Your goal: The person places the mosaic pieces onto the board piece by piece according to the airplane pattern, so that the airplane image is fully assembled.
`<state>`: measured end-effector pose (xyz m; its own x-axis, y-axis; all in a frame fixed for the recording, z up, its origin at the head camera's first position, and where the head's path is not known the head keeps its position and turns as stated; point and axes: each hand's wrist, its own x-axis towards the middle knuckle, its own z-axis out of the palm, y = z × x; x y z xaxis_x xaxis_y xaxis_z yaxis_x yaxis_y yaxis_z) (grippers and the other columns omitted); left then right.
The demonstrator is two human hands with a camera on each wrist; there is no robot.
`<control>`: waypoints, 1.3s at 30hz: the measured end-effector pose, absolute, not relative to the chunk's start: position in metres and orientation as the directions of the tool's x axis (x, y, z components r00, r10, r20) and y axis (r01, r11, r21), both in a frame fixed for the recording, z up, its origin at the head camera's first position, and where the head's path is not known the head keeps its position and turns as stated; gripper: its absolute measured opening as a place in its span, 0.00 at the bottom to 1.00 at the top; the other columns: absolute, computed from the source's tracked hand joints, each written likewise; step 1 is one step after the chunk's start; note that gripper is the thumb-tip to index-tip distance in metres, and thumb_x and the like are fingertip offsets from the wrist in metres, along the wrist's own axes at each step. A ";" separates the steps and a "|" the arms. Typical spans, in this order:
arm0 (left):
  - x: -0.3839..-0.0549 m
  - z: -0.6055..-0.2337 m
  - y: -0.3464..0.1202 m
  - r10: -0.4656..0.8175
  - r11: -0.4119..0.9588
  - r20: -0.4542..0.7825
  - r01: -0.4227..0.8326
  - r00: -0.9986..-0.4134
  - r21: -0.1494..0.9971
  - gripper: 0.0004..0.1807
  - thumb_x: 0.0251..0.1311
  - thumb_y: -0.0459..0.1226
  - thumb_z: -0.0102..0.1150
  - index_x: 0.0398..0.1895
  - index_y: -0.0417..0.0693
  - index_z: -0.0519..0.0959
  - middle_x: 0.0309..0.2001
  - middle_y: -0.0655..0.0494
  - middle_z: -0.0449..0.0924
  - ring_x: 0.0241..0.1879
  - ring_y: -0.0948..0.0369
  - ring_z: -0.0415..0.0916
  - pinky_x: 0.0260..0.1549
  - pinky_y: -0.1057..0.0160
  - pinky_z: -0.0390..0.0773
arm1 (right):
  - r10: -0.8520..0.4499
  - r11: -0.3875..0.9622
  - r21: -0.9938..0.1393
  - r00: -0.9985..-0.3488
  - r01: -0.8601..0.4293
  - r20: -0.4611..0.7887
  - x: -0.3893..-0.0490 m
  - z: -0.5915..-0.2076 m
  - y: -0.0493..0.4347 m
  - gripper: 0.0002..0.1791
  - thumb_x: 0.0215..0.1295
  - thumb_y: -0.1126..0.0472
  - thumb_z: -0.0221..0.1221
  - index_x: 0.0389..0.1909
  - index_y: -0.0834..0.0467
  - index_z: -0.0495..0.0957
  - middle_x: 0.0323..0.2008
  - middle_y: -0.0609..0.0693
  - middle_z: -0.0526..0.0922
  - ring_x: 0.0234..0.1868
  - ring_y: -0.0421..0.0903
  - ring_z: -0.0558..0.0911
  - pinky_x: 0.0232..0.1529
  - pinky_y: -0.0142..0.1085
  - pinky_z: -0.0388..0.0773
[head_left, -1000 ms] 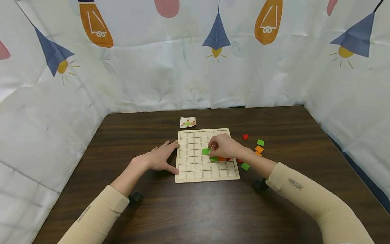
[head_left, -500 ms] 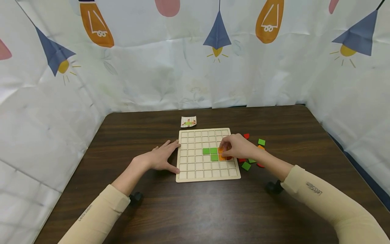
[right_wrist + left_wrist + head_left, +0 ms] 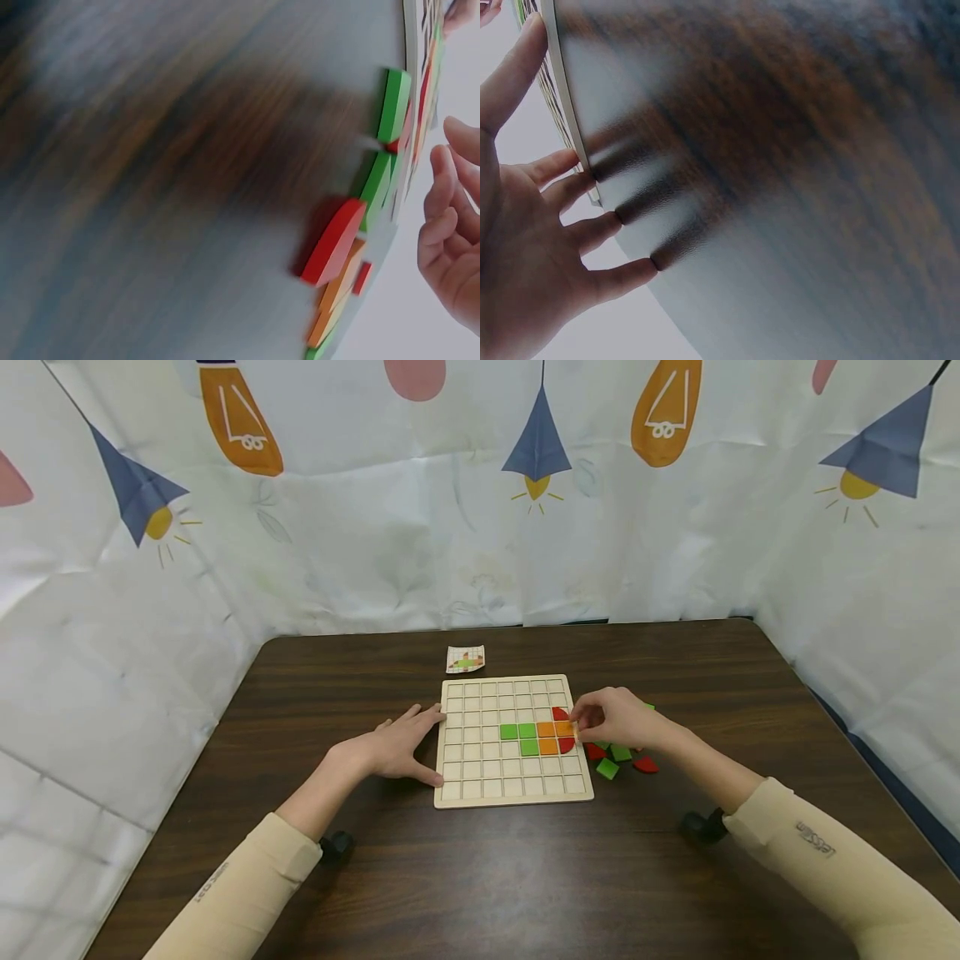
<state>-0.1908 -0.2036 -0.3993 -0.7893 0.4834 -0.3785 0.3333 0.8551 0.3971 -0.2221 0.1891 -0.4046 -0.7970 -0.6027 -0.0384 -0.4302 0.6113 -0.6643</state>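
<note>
"On the table [image 3: 480,877], where's the board [image 3: 480,768]?"
"Between the left hand [image 3: 390,749], fingers spread against its edge, and the right hand [image 3: 617,718]."
"Right one gripping?"
"Fingers bent at an orange tile [image 3: 562,728]; whether they pinch it, I can't tell."

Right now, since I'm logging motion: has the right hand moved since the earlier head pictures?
Yes, the right hand went rightward, from over the green squares to the right edge of the board.
</note>
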 end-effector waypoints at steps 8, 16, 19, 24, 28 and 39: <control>-0.190 -0.400 -0.204 0.482 0.859 -0.373 0.344 -0.793 0.379 0.60 0.56 0.61 0.72 0.83 0.47 0.51 0.83 0.46 0.40 0.80 0.43 0.34 0.67 0.25 0.41 | -0.575 0.631 -0.686 -0.812 -0.362 -0.100 -0.227 -0.405 0.210 0.09 0.62 0.68 0.71 0.42 0.61 0.85 0.33 0.46 0.83 0.35 0.46 0.80 0.38 0.38 0.80; -0.191 -0.400 -0.204 0.479 0.861 -0.371 0.345 -0.795 0.373 0.60 0.56 0.61 0.72 0.83 0.47 0.51 0.83 0.46 0.40 0.80 0.43 0.34 0.67 0.25 0.40 | -0.570 0.661 -0.660 -0.811 -0.357 -0.133 -0.231 -0.406 0.226 0.08 0.61 0.68 0.71 0.40 0.61 0.84 0.33 0.47 0.82 0.36 0.46 0.79 0.40 0.40 0.79; -0.191 -0.400 -0.205 0.479 0.861 -0.373 0.342 -0.795 0.377 0.60 0.56 0.61 0.72 0.83 0.47 0.51 0.83 0.46 0.40 0.80 0.43 0.34 0.67 0.25 0.41 | -0.581 0.661 -0.657 -0.801 -0.362 -0.144 -0.231 -0.408 0.228 0.08 0.61 0.68 0.72 0.39 0.60 0.84 0.33 0.47 0.82 0.35 0.46 0.78 0.39 0.41 0.79; -0.192 -0.401 -0.205 0.480 0.858 -0.375 0.336 -0.793 0.388 0.60 0.56 0.61 0.72 0.83 0.47 0.50 0.83 0.46 0.40 0.80 0.43 0.33 0.67 0.25 0.42 | -0.587 0.665 -0.648 -0.796 -0.370 -0.148 -0.232 -0.411 0.228 0.08 0.60 0.68 0.72 0.38 0.59 0.84 0.32 0.46 0.81 0.35 0.45 0.78 0.38 0.41 0.79; -0.191 -0.402 -0.205 0.480 0.858 -0.378 0.334 -0.792 0.390 0.61 0.56 0.61 0.72 0.84 0.47 0.50 0.83 0.46 0.39 0.81 0.43 0.32 0.67 0.25 0.43 | -0.573 0.676 -0.640 -0.807 -0.365 -0.144 -0.235 -0.413 0.229 0.07 0.61 0.68 0.71 0.38 0.59 0.84 0.31 0.46 0.81 0.34 0.45 0.79 0.38 0.40 0.79; -0.191 -0.401 -0.204 0.478 0.859 -0.377 0.333 -0.794 0.388 0.61 0.56 0.61 0.72 0.83 0.48 0.50 0.83 0.47 0.39 0.81 0.44 0.32 0.68 0.26 0.43 | -0.516 0.715 -0.600 -0.850 -0.358 -0.106 -0.240 -0.415 0.234 0.04 0.66 0.68 0.66 0.40 0.62 0.83 0.29 0.47 0.80 0.29 0.45 0.76 0.32 0.38 0.74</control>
